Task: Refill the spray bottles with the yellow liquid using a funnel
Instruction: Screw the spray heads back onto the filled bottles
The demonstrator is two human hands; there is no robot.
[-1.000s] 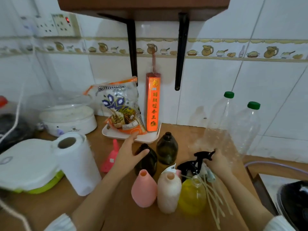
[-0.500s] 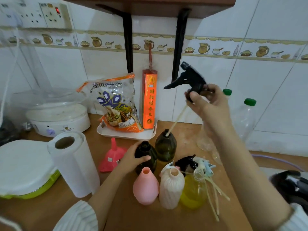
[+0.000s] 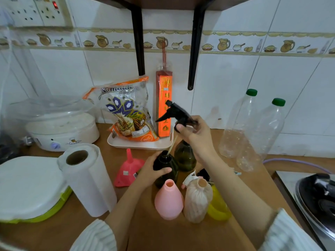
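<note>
White tiled walls with a jug-pattern border back your brown wooden surface (image 3: 163,236). Your left hand (image 3: 151,171) grips the shoulder of a dark spray bottle (image 3: 165,168) standing upright, fingers and thumb curled round it. Your right hand (image 3: 192,133) holds a black trigger sprayer head (image 3: 175,113) above it, fingers pinched round its collar; the pale dip tube (image 3: 171,147) slants down with its tip at the bottle's open mouth. A second dark bottle (image 3: 185,156) stands just behind, beside your right wrist. Nearer you, a pink bottle (image 3: 168,201), a cream ribbed bottle (image 3: 197,200) and a yellow bottle (image 3: 217,209) stand in a row, the first two plainly uncapped. The pink funnel (image 3: 129,169) lies mouth-down left of your left hand. A paper towel roll (image 3: 87,180) stands further left, and two clear green-capped bottles (image 3: 253,127) stand against the wall on the right.
</note>
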